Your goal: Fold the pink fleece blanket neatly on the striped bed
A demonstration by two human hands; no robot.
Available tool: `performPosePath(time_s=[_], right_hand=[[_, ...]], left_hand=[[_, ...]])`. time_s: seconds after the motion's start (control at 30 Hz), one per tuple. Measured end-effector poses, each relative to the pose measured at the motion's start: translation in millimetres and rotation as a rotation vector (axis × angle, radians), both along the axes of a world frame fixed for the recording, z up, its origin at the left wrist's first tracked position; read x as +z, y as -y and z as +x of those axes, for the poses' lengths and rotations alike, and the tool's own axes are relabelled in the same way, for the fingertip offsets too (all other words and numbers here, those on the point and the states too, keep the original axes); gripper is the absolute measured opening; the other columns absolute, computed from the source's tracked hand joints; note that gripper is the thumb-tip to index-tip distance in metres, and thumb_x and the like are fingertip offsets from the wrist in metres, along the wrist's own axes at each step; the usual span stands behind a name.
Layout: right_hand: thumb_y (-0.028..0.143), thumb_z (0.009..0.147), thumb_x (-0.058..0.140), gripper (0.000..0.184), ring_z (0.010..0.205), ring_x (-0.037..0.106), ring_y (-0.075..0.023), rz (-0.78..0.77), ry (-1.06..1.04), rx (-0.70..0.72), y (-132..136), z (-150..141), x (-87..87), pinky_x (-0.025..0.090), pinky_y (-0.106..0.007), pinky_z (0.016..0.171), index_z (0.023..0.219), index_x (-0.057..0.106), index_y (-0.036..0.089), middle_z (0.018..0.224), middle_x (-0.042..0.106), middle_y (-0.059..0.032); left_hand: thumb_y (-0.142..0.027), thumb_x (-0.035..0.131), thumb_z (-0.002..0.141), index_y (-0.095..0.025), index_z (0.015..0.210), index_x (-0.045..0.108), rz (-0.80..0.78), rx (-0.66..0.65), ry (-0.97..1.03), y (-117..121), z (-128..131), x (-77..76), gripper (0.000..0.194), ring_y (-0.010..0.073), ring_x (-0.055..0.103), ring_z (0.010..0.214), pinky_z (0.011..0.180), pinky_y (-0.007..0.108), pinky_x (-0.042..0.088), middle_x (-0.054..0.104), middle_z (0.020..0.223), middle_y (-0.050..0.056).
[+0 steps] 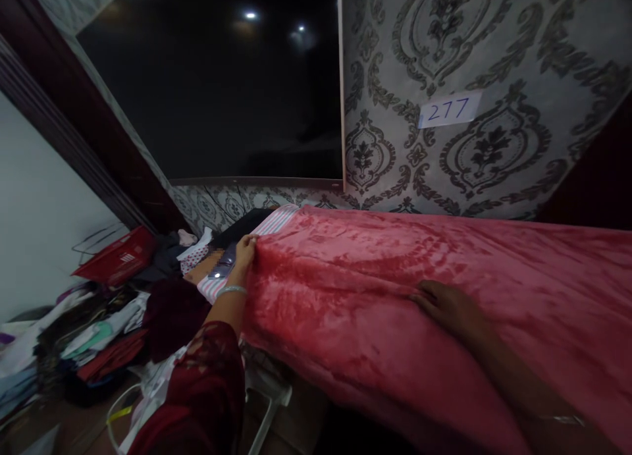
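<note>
A red plush blanket (345,330) lies spread over a long raised surface and hangs down its near side. My left hand (245,249) grips the blanket at its left edge, thumb and fingers closed. On the blanket's middle, my right hand (447,307) pinches a low fold that runs leftward across the plush. A striped cloth (275,222) shows from under the blanket's left end. Beside my left wrist lies a phone-like dark item (224,263), its picture blurred. What supports the blanket is hidden.
A dark television (222,86) hangs on the patterned wall (380,165), with a paper marked 277 (450,109) to its right. A red basket (116,254) and piled clothes (106,336) are at the left. A white metal frame (269,396) stands below the blanket.
</note>
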State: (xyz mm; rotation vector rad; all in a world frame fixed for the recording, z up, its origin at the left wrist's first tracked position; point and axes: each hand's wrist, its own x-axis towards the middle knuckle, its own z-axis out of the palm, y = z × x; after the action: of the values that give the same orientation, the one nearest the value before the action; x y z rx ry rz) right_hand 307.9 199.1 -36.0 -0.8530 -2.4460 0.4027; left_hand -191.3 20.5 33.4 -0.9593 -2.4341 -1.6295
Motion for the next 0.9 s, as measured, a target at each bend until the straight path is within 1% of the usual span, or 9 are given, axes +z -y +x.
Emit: performPosePath(time_s=[0.07,0.13,0.27,0.37,0.47,0.6,0.7,0.77,0.9], right_hand=[[0.050,0.091,0.045,0.036,0.066,0.062,-0.0209,0.006,-0.003,-0.003,-1,0,-1.0,0.038,-0.030,0.057,0.071,0.056,0.023,0.073,0.068,-0.0058],[0.050,0.091,0.046,0.035,0.066,0.062,-0.0210,0.010,-0.004,-0.003,-1,0,-1.6,0.038,-0.030,0.058,0.071,0.056,0.023,0.074,0.068,-0.0058],[0.048,0.091,0.047,0.033,0.067,0.062,-0.0212,0.011,-0.005,-0.010,-2,-1,-1.5,0.039,-0.030,0.059,0.072,0.057,0.023,0.074,0.068,-0.0052],[0.048,0.091,0.048,0.032,0.067,0.063,-0.0207,0.005,-0.012,-0.011,-2,-1,-2.1,0.038,-0.030,0.059,0.074,0.058,0.023,0.074,0.068,-0.0045],[0.047,0.091,0.049,0.031,0.066,0.062,-0.0200,0.028,-0.022,-0.014,-2,-1,-3.9,0.037,-0.029,0.058,0.074,0.058,0.023,0.073,0.068,-0.0043],[0.047,0.091,0.049,0.032,0.065,0.062,-0.0196,0.049,-0.026,-0.018,-3,-2,-4.9,0.037,-0.029,0.057,0.072,0.056,0.023,0.071,0.067,-0.0039],[0.046,0.090,0.049,0.031,0.068,0.063,-0.0203,0.042,-0.009,-0.015,-3,-2,-4.2,0.038,-0.029,0.059,0.073,0.059,0.023,0.073,0.068,-0.0042],[0.046,0.090,0.049,0.030,0.070,0.064,-0.0207,0.039,-0.009,-0.020,-3,-2,-3.9,0.039,-0.028,0.060,0.075,0.061,0.023,0.076,0.069,-0.0045],[0.045,0.091,0.049,0.030,0.071,0.063,-0.0200,0.028,-0.016,-0.007,-3,-3,-3.3,0.039,-0.028,0.061,0.076,0.060,0.022,0.077,0.069,-0.0043]], left_hand=[[-0.032,0.053,0.079,-0.016,0.091,0.068,0.018,-0.055,0.011,0,-2,0.8,0.026,0.0206,0.063,0.089,0.086,0.032,0.049,0.070,0.087,0.006],[-0.035,0.058,0.076,-0.016,0.085,0.070,0.005,-0.118,0.022,0,-3,3.1,0.024,0.0213,0.063,0.088,0.087,0.034,0.049,0.070,0.084,0.005],[-0.037,0.063,0.072,-0.016,0.079,0.073,-0.082,-0.226,0.035,4,-7,10.8,0.024,0.0218,0.064,0.082,0.084,0.036,0.050,0.070,0.078,0.005],[-0.032,0.064,0.069,-0.016,0.079,0.074,-0.167,-0.266,0.016,8,-10,15.3,0.022,0.0215,0.064,0.082,0.084,0.035,0.051,0.071,0.078,0.006],[-0.025,0.062,0.067,-0.016,0.083,0.074,-0.258,-0.262,-0.040,9,-11,16.3,0.022,0.0213,0.064,0.083,0.085,0.036,0.052,0.072,0.081,0.005],[-0.014,0.057,0.062,-0.018,0.089,0.073,-0.385,-0.228,-0.153,6,-9,16.0,0.032,0.0210,0.064,0.089,0.089,0.035,0.051,0.070,0.088,0.004],[-0.008,0.058,0.058,-0.019,0.093,0.073,-0.480,-0.188,-0.250,6,-4,17.9,0.039,0.0214,0.063,0.092,0.091,0.034,0.049,0.066,0.090,0.004],[-0.008,0.060,0.061,-0.019,0.094,0.072,-0.533,-0.158,-0.320,8,-2,20.2,0.036,0.0217,0.062,0.094,0.092,0.033,0.048,0.063,0.090,0.004],[-0.013,0.054,0.079,-0.019,0.086,0.070,-0.625,-0.098,-0.446,12,3,23.3,0.019,0.0216,0.062,0.097,0.089,0.030,0.047,0.061,0.091,0.007]])
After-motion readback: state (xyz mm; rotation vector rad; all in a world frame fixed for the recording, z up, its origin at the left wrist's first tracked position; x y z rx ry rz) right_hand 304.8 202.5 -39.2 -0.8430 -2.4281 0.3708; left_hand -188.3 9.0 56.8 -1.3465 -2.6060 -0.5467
